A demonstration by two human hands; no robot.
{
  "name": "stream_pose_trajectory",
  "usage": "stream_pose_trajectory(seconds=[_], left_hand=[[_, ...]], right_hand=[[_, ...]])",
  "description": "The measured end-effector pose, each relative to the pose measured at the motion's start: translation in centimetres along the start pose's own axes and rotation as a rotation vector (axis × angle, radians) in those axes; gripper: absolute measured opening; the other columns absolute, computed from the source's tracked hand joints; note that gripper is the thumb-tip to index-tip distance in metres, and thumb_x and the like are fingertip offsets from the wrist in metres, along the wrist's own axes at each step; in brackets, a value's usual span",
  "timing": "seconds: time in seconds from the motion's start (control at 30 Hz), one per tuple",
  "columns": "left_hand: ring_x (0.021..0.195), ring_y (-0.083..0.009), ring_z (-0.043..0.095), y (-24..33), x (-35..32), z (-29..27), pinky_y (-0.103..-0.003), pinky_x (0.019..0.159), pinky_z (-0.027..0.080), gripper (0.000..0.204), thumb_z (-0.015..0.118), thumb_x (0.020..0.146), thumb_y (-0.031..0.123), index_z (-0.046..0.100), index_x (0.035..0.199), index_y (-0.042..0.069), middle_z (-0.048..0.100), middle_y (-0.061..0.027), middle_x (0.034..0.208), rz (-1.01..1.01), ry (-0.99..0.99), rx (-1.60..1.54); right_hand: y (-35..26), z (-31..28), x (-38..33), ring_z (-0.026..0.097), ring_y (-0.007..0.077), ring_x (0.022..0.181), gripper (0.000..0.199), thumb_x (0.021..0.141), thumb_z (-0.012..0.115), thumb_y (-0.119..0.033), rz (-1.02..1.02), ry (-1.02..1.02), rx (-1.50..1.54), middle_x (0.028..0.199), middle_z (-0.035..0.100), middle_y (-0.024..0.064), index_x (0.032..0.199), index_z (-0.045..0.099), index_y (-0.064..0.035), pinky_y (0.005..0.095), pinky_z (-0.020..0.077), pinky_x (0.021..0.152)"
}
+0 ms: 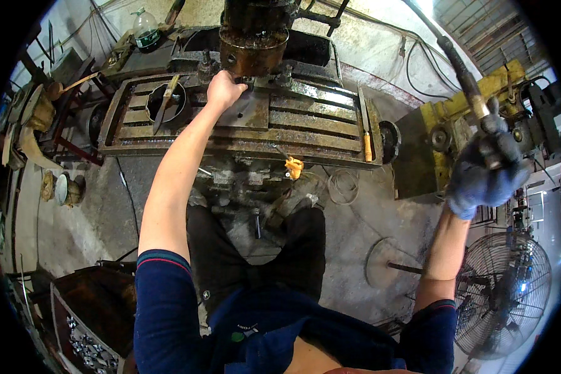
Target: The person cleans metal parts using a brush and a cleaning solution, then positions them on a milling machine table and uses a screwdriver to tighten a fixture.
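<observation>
- Big drill press / milling-type machine: slotted steel table [305, 118], rusty and oily, spans the upper middle of the view; dark round spindle head [254, 34] hangs over its back edge.
- Concrete floor [355, 224] grey and stained, under the person's dark trousers.
- Yellow machine body [474, 100] at right, behind the raised hand.
- Standing fan [511, 293] with wire guard, lower right.
- Flat grey metal plate [246, 112] lies on the table just under the spindle, centre of the table.
- Left hand [223, 88], bare, arm stretched forward; fingers curled and resting on the back edge of the plate, right below the spindle. Looks like a pinch on the plate edge or a small part there; cannot tell exactly what is held.
- Right hand [485, 174], in a dark blue work glove, raised at right, fist closed tight around the long feed lever [464, 75], which runs up and left toward the machine head.
- Ring-shaped part [166, 101] on the table's left end, a flat tool lying across it.
- Plastic bottle [146, 28] standing behind the machine, upper left.
- Orange-handled tool [367, 144] lying along the table's right end.
- Small yellow-orange piece [293, 167] hanging off the table's front edge.
</observation>
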State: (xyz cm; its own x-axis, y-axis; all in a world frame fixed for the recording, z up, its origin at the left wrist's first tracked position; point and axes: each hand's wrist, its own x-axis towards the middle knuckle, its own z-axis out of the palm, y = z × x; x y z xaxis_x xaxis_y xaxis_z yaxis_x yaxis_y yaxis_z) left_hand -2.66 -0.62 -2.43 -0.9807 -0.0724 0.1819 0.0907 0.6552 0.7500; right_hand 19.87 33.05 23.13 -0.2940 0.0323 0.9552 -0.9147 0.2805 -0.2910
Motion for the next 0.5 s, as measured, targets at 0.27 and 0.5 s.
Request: stream_pose_trajectory(seconds=[0.27,0.5], left_hand=[[0.064,-0.0346,0.062,1.0,-0.6,-0.1,-0.04,0.063,0.049,0.033,0.07,0.062,0.027,0.061,0.071,-0.004,0.061,-0.0221,0.066,-0.051,-0.101,-0.016],[0.038,-0.015,0.051,3.0,-1.7,-1.7,-0.031,0.038,0.041,0.02,0.061,0.075,0.012,0.056,0.08,-0.007,0.055,-0.0081,0.052,-0.001,-0.218,-0.228]], right_hand=[[-0.8,0.4,0.3,0.059,0.0275,0.082,0.037,0.091,0.038,-0.028,-0.095,0.033,-0.177,0.083,0.062,0.0174,0.09,0.06,0.0005,0.0472,0.0404,0.093],[-0.9,1.4,-0.5,0.056,0.0204,0.068,0.05,0.092,0.04,-0.039,0.075,0.157,0.069,0.077,0.061,0.0152,0.071,0.058,0.003,0.0371,0.0447,0.08]])
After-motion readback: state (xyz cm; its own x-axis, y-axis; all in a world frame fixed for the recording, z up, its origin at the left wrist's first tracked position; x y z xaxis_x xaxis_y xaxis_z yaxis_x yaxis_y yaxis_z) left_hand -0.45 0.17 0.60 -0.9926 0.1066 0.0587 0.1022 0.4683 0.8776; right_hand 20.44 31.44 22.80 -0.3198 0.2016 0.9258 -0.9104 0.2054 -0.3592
